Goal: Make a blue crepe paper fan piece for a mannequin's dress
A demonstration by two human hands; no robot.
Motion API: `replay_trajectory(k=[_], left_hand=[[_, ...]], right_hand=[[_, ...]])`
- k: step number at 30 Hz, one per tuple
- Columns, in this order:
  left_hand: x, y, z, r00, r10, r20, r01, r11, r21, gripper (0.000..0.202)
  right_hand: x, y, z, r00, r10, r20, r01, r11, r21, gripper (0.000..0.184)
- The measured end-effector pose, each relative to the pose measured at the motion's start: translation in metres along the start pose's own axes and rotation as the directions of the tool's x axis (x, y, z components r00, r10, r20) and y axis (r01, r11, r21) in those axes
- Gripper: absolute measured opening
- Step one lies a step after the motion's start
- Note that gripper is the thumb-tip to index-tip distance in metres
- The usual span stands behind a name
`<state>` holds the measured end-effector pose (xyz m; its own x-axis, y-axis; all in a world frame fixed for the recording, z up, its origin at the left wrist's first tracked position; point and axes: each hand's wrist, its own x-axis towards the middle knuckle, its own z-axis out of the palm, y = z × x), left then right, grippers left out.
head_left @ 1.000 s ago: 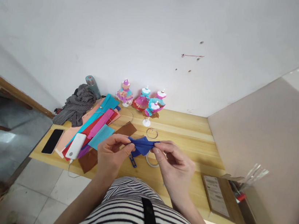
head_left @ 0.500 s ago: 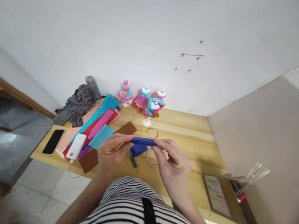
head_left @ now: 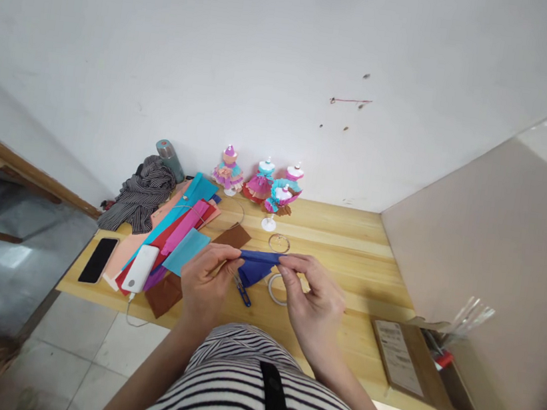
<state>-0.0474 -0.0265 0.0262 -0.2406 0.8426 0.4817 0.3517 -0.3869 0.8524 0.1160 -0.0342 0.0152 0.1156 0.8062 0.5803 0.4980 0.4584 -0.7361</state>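
Note:
A narrow folded strip of dark blue crepe paper [head_left: 260, 256] stretches level between my hands, above the table. My left hand [head_left: 208, 280] pinches its left end between thumb and fingers. At the other end my right hand [head_left: 314, 298] pinches it the same way. Below the strip lies another blue paper piece [head_left: 255, 272], partly hidden by it. Small blue-handled snips [head_left: 243, 293] rest on the table between my hands. A white ring [head_left: 276, 289], which looks like a tape roll, lies partly behind my right hand.
Coloured paper sheets [head_left: 183, 223], a white power bank [head_left: 139, 269] and a black phone [head_left: 99, 260] lie left. Small dress-form stands in paper dresses [head_left: 259, 183] line the wall. A flask [head_left: 169, 157] and striped cloth [head_left: 141, 191] sit back left; a cardboard box [head_left: 426, 370] is right.
Both hands keep hold of the blue crepe paper strip and have shifted only slightly. The strip looks a little flatter, and the camera view has moved a touch.

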Motion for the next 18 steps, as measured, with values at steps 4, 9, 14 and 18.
replay_trajectory(k=[4,9,14,18], left_hand=[[-0.003,-0.002,0.002,0.999,-0.054,-0.004,0.054,0.999,0.008,0.005],[-0.008,-0.004,0.005,0.943,-0.331,0.035,0.333,0.936,-0.115,0.005],[-0.006,0.006,0.005,0.866,-0.487,0.117,0.5,0.826,-0.26,0.009],[-0.004,0.01,0.004,0.879,-0.469,0.082,0.474,0.843,-0.254,0.007]], right_hand=[[0.0,-0.001,0.0,0.999,0.03,0.013,-0.03,0.999,-0.021,0.013],[0.0,-0.001,0.001,0.999,0.051,-0.012,-0.052,0.999,-0.016,0.011],[-0.002,0.001,0.0,0.988,0.154,-0.003,-0.153,0.985,0.074,0.009],[-0.004,0.002,0.001,0.964,0.263,0.035,-0.265,0.951,0.159,0.007]])
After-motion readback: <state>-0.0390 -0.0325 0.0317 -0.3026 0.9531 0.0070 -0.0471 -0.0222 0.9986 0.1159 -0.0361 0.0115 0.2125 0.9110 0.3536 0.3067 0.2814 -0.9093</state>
